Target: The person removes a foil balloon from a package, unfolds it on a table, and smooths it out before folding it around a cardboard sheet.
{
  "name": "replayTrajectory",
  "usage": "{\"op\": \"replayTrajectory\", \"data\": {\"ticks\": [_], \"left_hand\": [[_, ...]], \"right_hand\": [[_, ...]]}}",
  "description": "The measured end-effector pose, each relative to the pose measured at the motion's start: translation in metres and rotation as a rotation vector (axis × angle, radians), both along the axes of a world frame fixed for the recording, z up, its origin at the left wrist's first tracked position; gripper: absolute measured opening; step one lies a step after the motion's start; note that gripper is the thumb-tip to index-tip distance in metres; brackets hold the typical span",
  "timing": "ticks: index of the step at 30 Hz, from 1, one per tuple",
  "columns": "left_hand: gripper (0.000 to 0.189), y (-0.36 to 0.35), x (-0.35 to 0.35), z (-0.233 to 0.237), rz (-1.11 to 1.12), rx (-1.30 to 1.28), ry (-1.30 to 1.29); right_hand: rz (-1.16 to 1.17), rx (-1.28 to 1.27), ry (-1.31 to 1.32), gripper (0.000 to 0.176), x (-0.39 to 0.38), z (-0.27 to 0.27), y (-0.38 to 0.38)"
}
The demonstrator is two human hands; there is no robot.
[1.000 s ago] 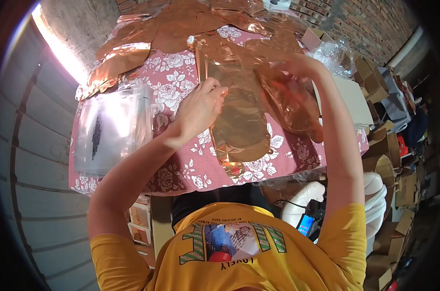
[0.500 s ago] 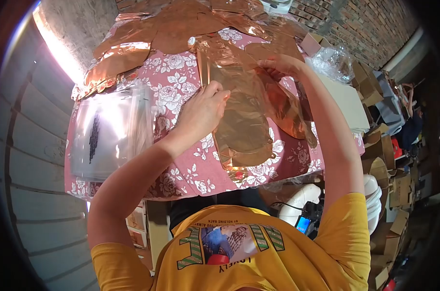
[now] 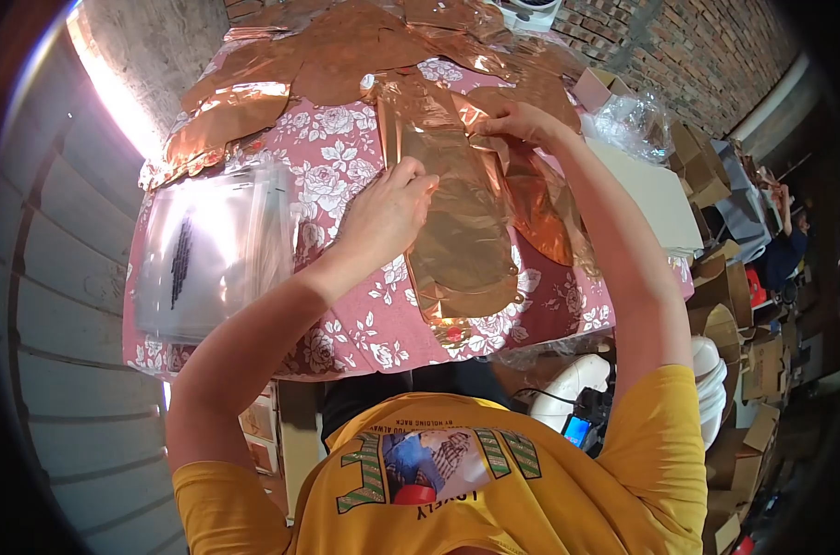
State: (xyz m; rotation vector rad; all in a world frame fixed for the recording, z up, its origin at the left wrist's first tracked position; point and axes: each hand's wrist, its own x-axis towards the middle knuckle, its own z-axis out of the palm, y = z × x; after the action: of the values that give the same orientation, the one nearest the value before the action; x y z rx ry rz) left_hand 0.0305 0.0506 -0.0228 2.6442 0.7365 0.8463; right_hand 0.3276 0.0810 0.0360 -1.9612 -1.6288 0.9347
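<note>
While I lean over a table spread with a pink floral cloth [image 3: 332, 153], a long foil shape [image 3: 457, 245] lies flat in front of me, its long axis running from twelve o'clock down to six o'clock, towards my chest. It is thin, crinkled, copper-gold film, shiny, with a rounded lower end and a small tab at the bottom.

My left hand [image 3: 388, 211] sits at nine o'clock of the foil shape and is the nearer hand to it, fingers curled together and closed on its left edge. My right hand [image 3: 520, 120] is at the top, near one o'clock, fingertips pinched tight on a darker foil sheet [image 3: 538, 203], which drapes down the right side, overlapping the first.

At nine o'clock on the table lies a stack of clear plastic bags [image 3: 207, 250], glossy and blurred by glare. At twelve o'clock more copper foil pieces [image 3: 332, 46] are heaped, wrinkled and overlapping. Off the table at three o'clock stand brown cardboard boxes [image 3: 707, 162] against a brick wall.
</note>
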Motion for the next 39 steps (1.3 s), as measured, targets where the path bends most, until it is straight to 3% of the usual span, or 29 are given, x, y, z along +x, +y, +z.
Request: {"op": "replayTrajectory", "data": {"ticks": [5,8,12,20,24,27,33,35,36,39], "left_hand": [[0.027,0.000,0.000,0.000,-0.003,-0.002,-0.004],[0.027,0.001,0.000,0.000,-0.003,-0.001,0.000],[0.027,0.000,0.000,0.001,0.000,-0.024,0.007],[0.027,0.000,0.000,0.001,0.001,-0.022,0.013],[0.027,0.000,0.001,0.000,0.010,-0.017,0.022],[0.026,0.000,0.001,0.000,0.012,-0.022,0.020],[0.026,0.000,0.000,0.001,0.012,-0.031,0.031],[0.025,0.001,0.000,-0.001,0.001,-0.010,0.006],[0.025,0.002,0.001,-0.002,-0.001,-0.008,0.006],[0.026,0.003,0.001,-0.003,-0.008,-0.006,0.007]], "right_hand": [[-0.177,-0.143,-0.350,0.048,-0.017,-0.001,0.012],[-0.159,-0.020,-0.454,0.052,-0.013,-0.014,0.019],[-0.087,-0.030,-0.437,0.055,-0.011,-0.015,0.025],[-0.181,-0.071,-0.691,0.063,-0.036,0.006,0.003],[-0.109,-0.025,-0.738,0.061,-0.025,0.013,-0.022],[-0.030,0.094,-0.634,0.055,-0.015,0.013,-0.038],[-0.082,0.044,-0.616,0.050,-0.011,0.040,-0.098],[-0.135,-0.022,-0.563,0.034,-0.039,0.071,-0.154],[-0.137,-0.021,-0.563,0.034,-0.046,0.072,-0.169],[-0.168,0.213,-0.620,0.021,-0.064,0.073,-0.198]]}}
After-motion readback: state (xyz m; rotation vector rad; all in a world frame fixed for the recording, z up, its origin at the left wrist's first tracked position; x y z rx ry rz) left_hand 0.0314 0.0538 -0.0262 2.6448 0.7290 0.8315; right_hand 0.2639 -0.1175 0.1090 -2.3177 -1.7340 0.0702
